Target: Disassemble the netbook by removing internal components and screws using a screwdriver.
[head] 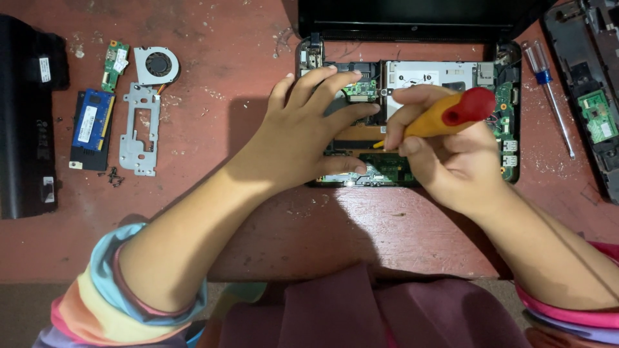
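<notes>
An opened laptop base [509, 109] lies on the red table with its green circuit board and metal drive cover exposed. My left hand [303, 132] rests flat on the left part of the board, fingers spread. My right hand [445, 158] grips a screwdriver [451, 113] with a yellow handle and red cap, its tip pointing down-left into the middle of the board. The tip itself is hidden between my hands.
At the left lie a black cover [26, 116], a blue memory module [93, 125], a small green board [115, 64], a round fan [157, 64] and a metal bracket [138, 129]. A blue-handled screwdriver [548, 90] and another dismantled case [593, 96] lie at the right.
</notes>
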